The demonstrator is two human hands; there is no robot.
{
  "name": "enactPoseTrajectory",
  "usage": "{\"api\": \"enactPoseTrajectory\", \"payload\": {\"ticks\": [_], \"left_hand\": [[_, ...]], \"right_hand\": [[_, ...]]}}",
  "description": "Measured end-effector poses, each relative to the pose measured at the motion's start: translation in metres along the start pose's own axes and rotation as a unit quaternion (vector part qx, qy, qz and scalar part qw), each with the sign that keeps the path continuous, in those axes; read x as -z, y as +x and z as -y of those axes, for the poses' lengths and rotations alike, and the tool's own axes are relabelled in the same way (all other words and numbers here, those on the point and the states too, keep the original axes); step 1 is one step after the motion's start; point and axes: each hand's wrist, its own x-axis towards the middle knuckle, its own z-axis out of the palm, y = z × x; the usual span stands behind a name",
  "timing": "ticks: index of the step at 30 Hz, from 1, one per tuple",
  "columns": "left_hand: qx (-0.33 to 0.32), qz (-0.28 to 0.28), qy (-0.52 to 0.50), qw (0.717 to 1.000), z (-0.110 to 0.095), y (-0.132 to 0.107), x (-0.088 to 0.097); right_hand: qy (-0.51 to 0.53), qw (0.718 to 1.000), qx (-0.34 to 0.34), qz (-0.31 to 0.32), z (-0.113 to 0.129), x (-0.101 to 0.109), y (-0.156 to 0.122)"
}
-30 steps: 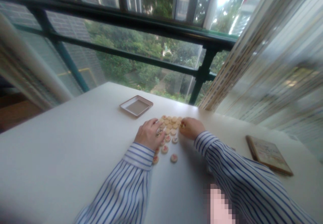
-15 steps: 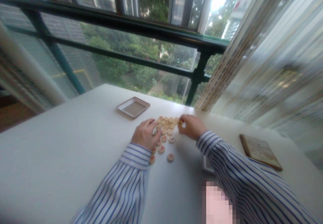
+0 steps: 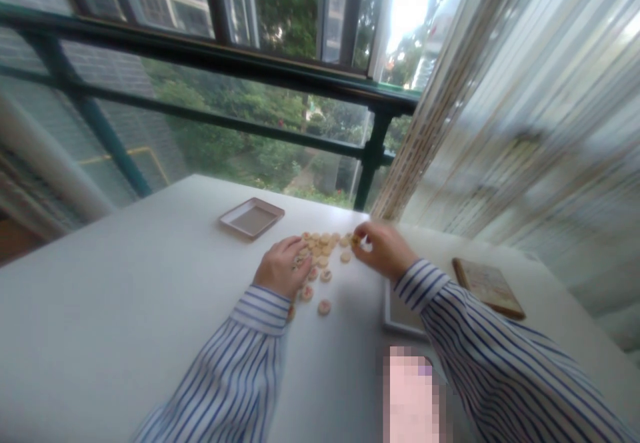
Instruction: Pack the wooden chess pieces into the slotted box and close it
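Several round wooden Chinese chess pieces (image 3: 320,251) lie in a loose cluster on the white table (image 3: 165,296), some showing red or dark characters and others looking blank. My left hand (image 3: 280,264) rests at the cluster's left side, thumb and fingers apart, hiding some pieces beneath it. At the right end, thumb and forefinger of my right hand (image 3: 387,250) pinch one Chinese chess piece (image 3: 355,240). A single red-marked piece (image 3: 325,307) lies apart, nearer to me.
A shallow tray (image 3: 253,218) sits behind my left hand. Under my right forearm is another tray (image 3: 400,320), partly covered. A brown flat box or board (image 3: 487,286) lies farther right. Beyond the table stand a green railing (image 3: 225,116) and a string curtain (image 3: 415,143). A pixelated patch blurs the bottom.
The view has shifted slightly to the right. A few pieces now lie apart from the cluster near my right hand, which has moved rightward from the pile. My left hand stays beside the cluster.
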Motion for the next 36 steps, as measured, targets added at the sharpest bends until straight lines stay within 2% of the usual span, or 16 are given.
{"api": "enactPoseTrajectory", "payload": {"ticks": [6,14,26,36], "left_hand": [[-0.023,-0.006,-0.049,0.999,-0.014,0.003,-0.003],[-0.038,0.01,-0.064,0.997,-0.041,0.006,-0.001],[-0.044,0.034,-0.117,0.992,-0.081,0.009,-0.004],[-0.055,0.052,-0.146,0.986,-0.114,0.01,-0.018]], "right_hand": [[0.0,1.0,-0.004,-0.01,-0.007,0.015,-0.018],[0.009,0.999,-0.024,-0.031,-0.02,0.027,-0.043],[0.029,0.997,-0.05,-0.042,-0.035,0.035,-0.078],[0.029,0.995,-0.064,-0.066,-0.042,0.031,-0.101]]}}
